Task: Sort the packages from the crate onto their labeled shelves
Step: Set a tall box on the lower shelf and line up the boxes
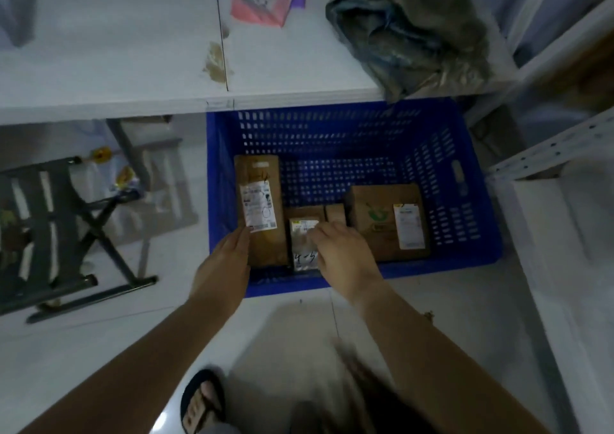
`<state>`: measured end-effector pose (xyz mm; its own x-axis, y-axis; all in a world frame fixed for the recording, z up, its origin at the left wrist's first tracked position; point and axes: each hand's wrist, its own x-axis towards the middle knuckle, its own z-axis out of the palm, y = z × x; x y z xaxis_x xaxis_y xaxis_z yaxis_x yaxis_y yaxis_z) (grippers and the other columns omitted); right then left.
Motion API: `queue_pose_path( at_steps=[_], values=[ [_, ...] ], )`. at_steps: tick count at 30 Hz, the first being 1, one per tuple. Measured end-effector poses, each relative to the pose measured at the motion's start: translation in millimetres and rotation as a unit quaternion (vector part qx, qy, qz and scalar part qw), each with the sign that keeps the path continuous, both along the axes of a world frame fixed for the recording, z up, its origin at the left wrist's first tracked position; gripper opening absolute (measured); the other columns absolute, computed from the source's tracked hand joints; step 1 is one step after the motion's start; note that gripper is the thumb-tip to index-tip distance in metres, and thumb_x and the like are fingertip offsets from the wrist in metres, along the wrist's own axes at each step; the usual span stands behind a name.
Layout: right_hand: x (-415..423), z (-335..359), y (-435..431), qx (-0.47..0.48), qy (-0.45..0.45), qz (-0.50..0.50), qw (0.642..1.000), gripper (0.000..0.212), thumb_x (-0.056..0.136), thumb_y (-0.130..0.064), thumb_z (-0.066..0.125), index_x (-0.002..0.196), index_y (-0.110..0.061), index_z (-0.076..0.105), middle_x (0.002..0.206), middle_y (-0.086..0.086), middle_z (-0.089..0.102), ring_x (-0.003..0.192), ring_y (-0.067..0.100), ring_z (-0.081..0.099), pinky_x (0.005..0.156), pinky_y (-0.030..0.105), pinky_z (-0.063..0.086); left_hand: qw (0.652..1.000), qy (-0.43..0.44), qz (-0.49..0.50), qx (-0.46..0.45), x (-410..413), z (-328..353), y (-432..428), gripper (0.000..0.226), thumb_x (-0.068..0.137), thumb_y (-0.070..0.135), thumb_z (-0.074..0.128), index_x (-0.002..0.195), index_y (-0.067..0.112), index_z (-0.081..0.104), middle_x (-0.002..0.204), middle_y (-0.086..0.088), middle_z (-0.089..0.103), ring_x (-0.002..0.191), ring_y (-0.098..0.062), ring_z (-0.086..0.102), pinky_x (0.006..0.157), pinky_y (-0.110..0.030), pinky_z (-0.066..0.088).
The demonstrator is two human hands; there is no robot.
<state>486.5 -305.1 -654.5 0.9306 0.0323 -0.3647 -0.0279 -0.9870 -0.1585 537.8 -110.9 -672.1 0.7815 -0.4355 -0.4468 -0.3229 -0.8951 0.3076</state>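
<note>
Blue crate (352, 141) on floor. L hand (223, 264) fingers flat, together, against tall brown pkg (262, 211) left edge. R hand (342, 251) fingers loosely apart, tips on small silver pkg (303, 251) label, no grip.

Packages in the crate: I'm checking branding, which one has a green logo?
The wide brown box at the crate's right; the others lack green print.

Both forearms bare, no sleeves, watch or rings visible. Left hand (223, 261) & right hand (342, 254) ungloved. At 6 o'clock: one foot in a black open-toe slide sandal (201, 400), wide strap w/ pale block lettering, too blurred to read. Dark blurred clothing at 5 o'clock, type unclear.
</note>
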Motion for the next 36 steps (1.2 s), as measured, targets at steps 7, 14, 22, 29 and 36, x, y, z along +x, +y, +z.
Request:
queue_pose_path(
  at_steps=[7, 14, 22, 29, 36],
  values=[
    [25.6, -117.1, 11.8, 0.015, 0.082, -0.011, 0.997, 0.055, 0.089, -0.015, 0.056, 0.140, -0.019, 0.036, 0.132, 0.006, 0.049, 0.116, 0.026, 0.049, 0.094, 0.039, 0.044, 0.994, 0.091, 0.061, 0.009, 12.3, -123.2, -19.9, 0.094, 0.084, -0.004, 0.053, 0.148, 0.018, -0.011, 0.157, -0.007, -0.006, 0.139, -0.029, 0.024, 0.108, -0.044, 0.036],
    [45.3, -189.2, 26.6, 0.055, 0.258, -0.064, 0.962, 0.102, 0.087, -0.004, 0.059, 0.148, -0.035, -0.017, 0.152, 0.017, 0.021, 0.125, 0.037, 0.043, 0.096, 0.043, 0.045, 0.980, 0.164, 0.101, 0.056, 35.1, -181.1, -30.6, 0.107, 0.082, -0.003, 0.060, 0.144, 0.016, -0.025, 0.151, -0.023, -0.019, 0.138, -0.039, 0.020, 0.108, -0.049, 0.033],
    [51.7, -205.8, 32.2, 0.159, 0.247, -0.138, 0.946, 0.115, 0.083, 0.009, 0.056, 0.140, -0.046, -0.028, 0.158, 0.015, 0.002, 0.131, 0.032, 0.040, 0.100, 0.041, 0.044, 0.960, 0.207, 0.186, -0.015, 50.0, -195.6, -42.6, 0.107, 0.087, 0.025, 0.064, 0.142, 0.030, -0.027, 0.153, -0.017, -0.014, 0.139, -0.037, 0.011, 0.110, -0.048, 0.027],
    [51.7, -191.8, 32.3, 0.134, 0.153, -0.145, 0.968, 0.102, 0.087, 0.004, 0.054, 0.148, -0.033, -0.019, 0.150, 0.017, 0.016, 0.127, 0.030, 0.039, 0.099, 0.038, 0.044, 0.994, 0.043, 0.092, 0.037, 41.7, -179.5, -40.2, 0.110, 0.080, 0.026, 0.071, 0.146, 0.023, -0.017, 0.144, -0.020, 0.008, 0.131, -0.036, 0.022, 0.104, -0.045, 0.035],
    [35.3, -147.2, 26.9, 0.187, 0.016, -0.165, 0.968, 0.079, 0.091, 0.003, 0.046, 0.152, -0.028, 0.007, 0.140, 0.005, 0.022, 0.118, 0.020, 0.044, 0.102, 0.033, 0.043, 0.984, 0.043, 0.141, -0.103, 25.3, -135.9, -37.8, 0.064, 0.093, 0.005, 0.044, 0.148, 0.007, 0.010, 0.145, -0.022, 0.014, 0.131, -0.038, 0.025, 0.108, -0.046, 0.032]
  ],
)
